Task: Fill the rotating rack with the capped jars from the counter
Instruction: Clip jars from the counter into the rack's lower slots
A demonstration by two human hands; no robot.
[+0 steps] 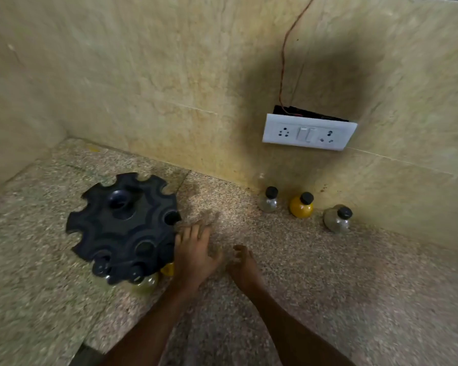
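Left hand: left hand (193, 256) is lying open on the counter (328, 286), fingers spread and gripping nothing, its fingertips (179, 237) touching or almost touching the right edge of the rack (123, 227); the blur is hiding which.
Right hand: right hand (242, 265) is hovering just right of the left one, well to the right of the rack, fingers loosely curled and holding nothing.
Rack: black rack is standing on the counter near the left corner of the walls, its notched top facing the camera.
Slots: black caps are showing in the rack's near and right notches; one cap (172, 217) is sitting at the right edge, two others (101, 266) at the near edge.
Jars in rack: pale jar (147, 283) is hanging below the near edge, and a yellow one (167, 269) is peeking out beside the left hand.
Clear jar: clear capped jar (269, 200) is standing far right of the rack, against the wall.
Yellow jar: capped yellow jar (301, 206) is standing just right of the clear one, farther still from the rack.
Grey jar: capped greyish jar (337, 220) is standing farthest right of the rack.
Socket plate: white socket plate (308, 132) is hanging on the wall above the loose jars, up and right of the rack, a thin wire (283, 64) running upward from it.
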